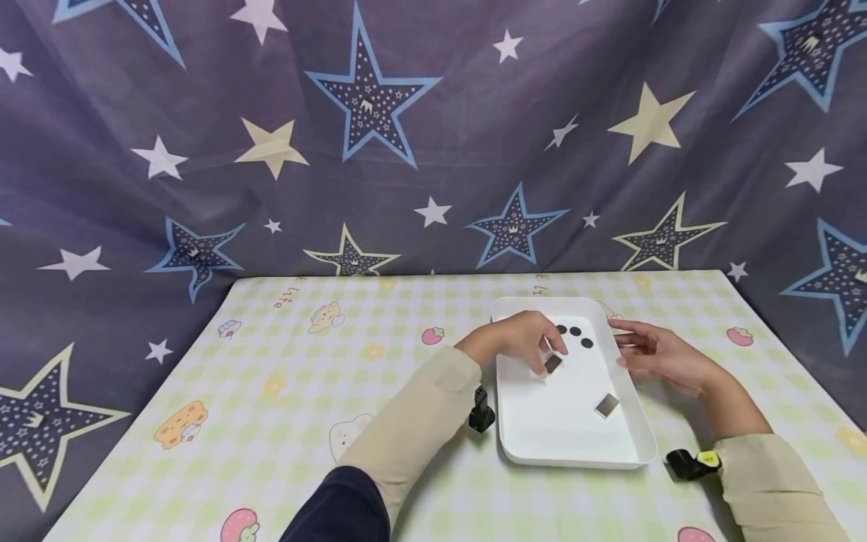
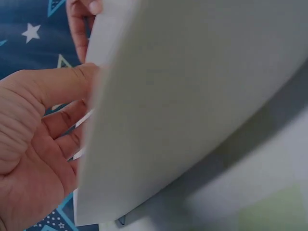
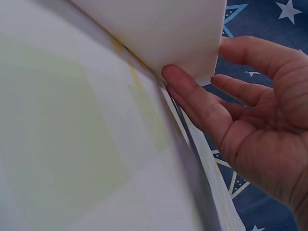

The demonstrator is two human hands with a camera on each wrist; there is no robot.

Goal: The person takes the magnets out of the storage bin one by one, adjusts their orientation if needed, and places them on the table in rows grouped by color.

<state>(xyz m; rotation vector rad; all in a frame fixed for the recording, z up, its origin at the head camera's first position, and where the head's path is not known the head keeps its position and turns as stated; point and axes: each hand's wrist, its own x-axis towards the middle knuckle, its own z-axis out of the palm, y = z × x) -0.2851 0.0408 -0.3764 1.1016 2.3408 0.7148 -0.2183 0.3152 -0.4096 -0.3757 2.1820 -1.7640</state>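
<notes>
A white shallow tray (image 1: 569, 455) stands on the table, its long side running away from me. My left hand (image 1: 528, 336) reaches over the tray's left wall. Its thumb and index fingertips pinch opposite ends of a small dark rectangular piece (image 1: 553, 364) inside. In the left wrist view the tray wall (image 2: 192, 96) hides those fingertips. My right hand (image 1: 667, 357) is at the right wall from outside, fingers loosely bent. Its thumb touches the outer wall (image 3: 187, 29) and another finger meets the edge.
Three black discs (image 1: 575, 331) lie toward the tray's far end. A second rectangular piece (image 1: 606, 406), dark with a light edge, lies near the right wall. The checkered tablecloth (image 1: 305, 421) surrounds the tray. A star-patterned curtain (image 1: 406, 196) hangs behind the table.
</notes>
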